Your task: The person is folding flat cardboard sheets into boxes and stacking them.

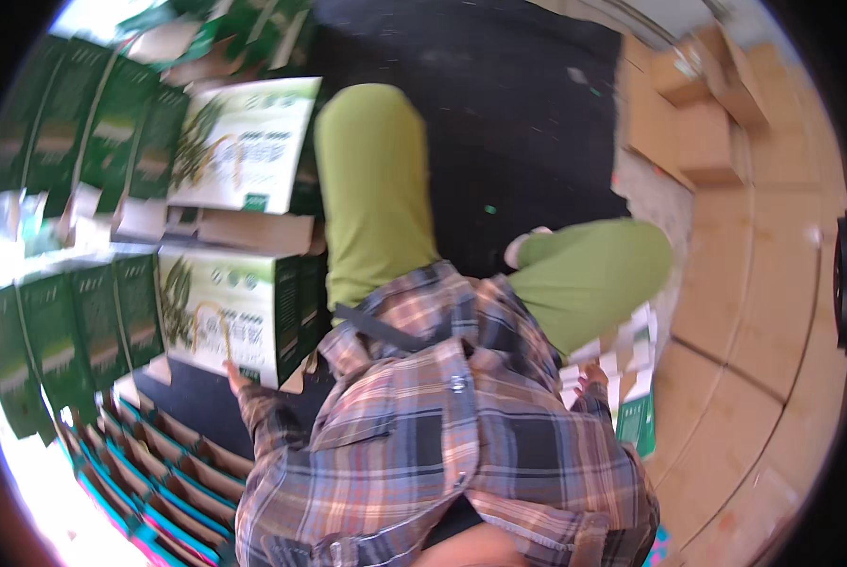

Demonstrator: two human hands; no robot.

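Note:
My left hand (237, 379) is at the lower edge of a white-and-green printed carton (220, 312). A digit lies on its white face and the other fingers are mostly hidden, as if gripping the edge. Behind that carton stands a matching one (244, 142), and brown flaps show between the two. On my right side, my right hand (591, 378) rests over a stack of flat printed white-and-green cardboard (636, 402). Its fingers look small and slightly apart, with nothing plainly held in them.
Rows of green cartons (74, 312) stand at the left. Brown divided trays with teal edges (173, 472) lie at the lower left. Large brown cardboard boxes (726, 378) line the right, with open ones (707, 85) farther back. Black matting (527, 123) covers the floor ahead.

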